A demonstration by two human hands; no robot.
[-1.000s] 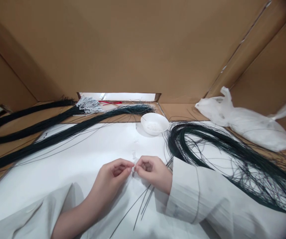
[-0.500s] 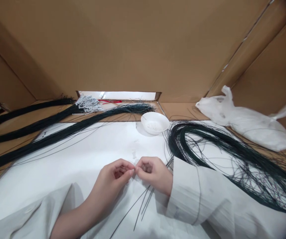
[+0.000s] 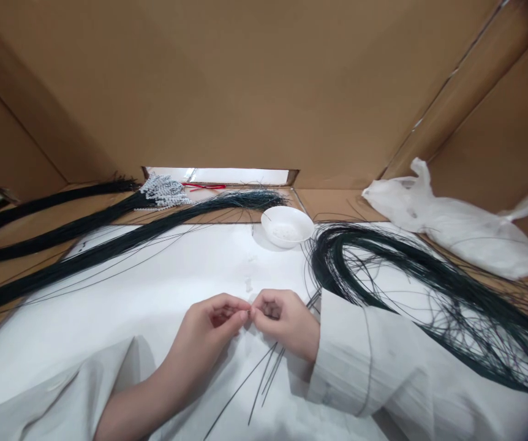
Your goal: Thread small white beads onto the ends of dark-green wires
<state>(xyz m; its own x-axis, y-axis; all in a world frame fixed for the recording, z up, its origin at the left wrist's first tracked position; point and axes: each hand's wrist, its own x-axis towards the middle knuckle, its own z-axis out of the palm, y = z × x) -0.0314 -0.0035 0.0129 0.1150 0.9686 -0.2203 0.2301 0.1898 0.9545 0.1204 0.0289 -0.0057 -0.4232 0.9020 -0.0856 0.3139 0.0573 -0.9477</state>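
My left hand (image 3: 209,324) and my right hand (image 3: 282,321) meet fingertip to fingertip over the white sheet (image 3: 167,288). Both pinch something very small between thumb and forefinger; it is too small to make out. Several thin dark wires (image 3: 257,383) run from under my right hand toward me, and that hand seems to hold them. A small white bowl (image 3: 286,226) with tiny pale pieces stands just beyond the hands.
A big loose hank of dark green wire (image 3: 406,275) lies at the right. Long straight wire bundles (image 3: 108,245) stretch across the left, one with white beaded tips (image 3: 165,193). A white plastic bag (image 3: 457,229) rests at the far right. Cardboard walls (image 3: 245,92) enclose the space.
The fingertips of both hands have closed together; a small white piece seen between them a second ago is now hidden. Otherwise nothing moved.
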